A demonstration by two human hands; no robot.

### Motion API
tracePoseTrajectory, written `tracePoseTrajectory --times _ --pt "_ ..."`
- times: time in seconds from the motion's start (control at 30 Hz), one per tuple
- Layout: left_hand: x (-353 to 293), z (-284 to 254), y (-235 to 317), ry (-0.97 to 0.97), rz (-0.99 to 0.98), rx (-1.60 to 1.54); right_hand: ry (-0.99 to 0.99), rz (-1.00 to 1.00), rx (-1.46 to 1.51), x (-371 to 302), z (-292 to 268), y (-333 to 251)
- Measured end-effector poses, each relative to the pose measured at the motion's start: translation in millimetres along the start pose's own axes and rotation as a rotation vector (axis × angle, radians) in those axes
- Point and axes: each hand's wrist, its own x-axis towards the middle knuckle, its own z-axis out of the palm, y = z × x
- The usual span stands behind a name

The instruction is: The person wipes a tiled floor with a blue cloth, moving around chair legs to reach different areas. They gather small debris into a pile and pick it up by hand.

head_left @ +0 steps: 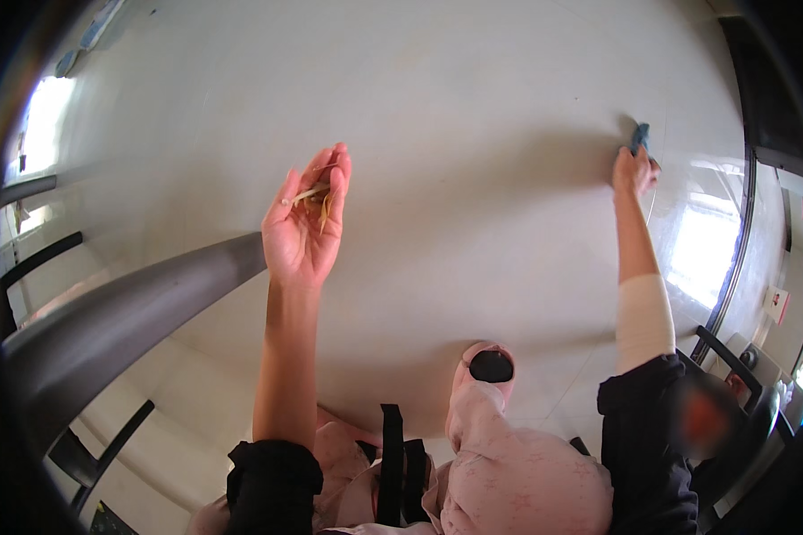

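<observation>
My left hand (303, 241) is held palm up with its fingers curled into a cup. In it lie some thin, dry, yellowish-brown scraps (325, 212); their exact kind is too small to make out. Out to the far right, my right hand (632, 175) grips a bunched blue-grey cloth (641, 135) down at the pale, glossy floor (473, 169). Part of that cloth is hidden behind the fingers.
A thick grey curved bar (143, 299) runs beside my left forearm. Black-framed furniture (116, 450) stands at the lower left, more (732, 361) at the right. My foot in a pink slipper (501, 390) is near the centre. A dark cabinet (767, 89) stands at the far right.
</observation>
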Motion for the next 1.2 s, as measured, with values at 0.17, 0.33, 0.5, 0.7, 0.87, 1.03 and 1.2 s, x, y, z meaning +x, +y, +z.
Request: tracePoseTrajectory --times 0.17,0.33,0.5,0.7,0.87,1.03,1.2 --pt "-3.6 -7.4 5.2 0.041 0.029 0.008 0.010 -0.600 0.219 -55.4 17.5 -81.4" --pt "-3.8 -4.0 13.1 0.034 0.081 0.015 -0.171 -0.942 0.362 -165.5 -2.9 -136.6" --pt "-5.9 3.6 19.6 -0.027 0.078 0.019 -0.524 -1.106 0.502 -252.7 -36.1 -142.5" --pt "-13.4 5.2 15.5 -0.061 0.044 -0.018 -1.305 -0.096 1.106 -212.1 -95.1 -136.5" --pt "-15.7 10.6 14.9 -0.048 0.065 -0.027 -0.804 -0.105 1.043 -116.1 -82.9 -45.7" --pt "-6.7 17.5 8.5 -0.048 0.052 -0.095 -0.225 -0.261 0.194 -44.2 -50.8 90.0" --pt "-7.6 3.9 17.3 -0.029 0.060 -0.095 -0.113 -0.523 -0.056 -127.1 -41.9 59.6"
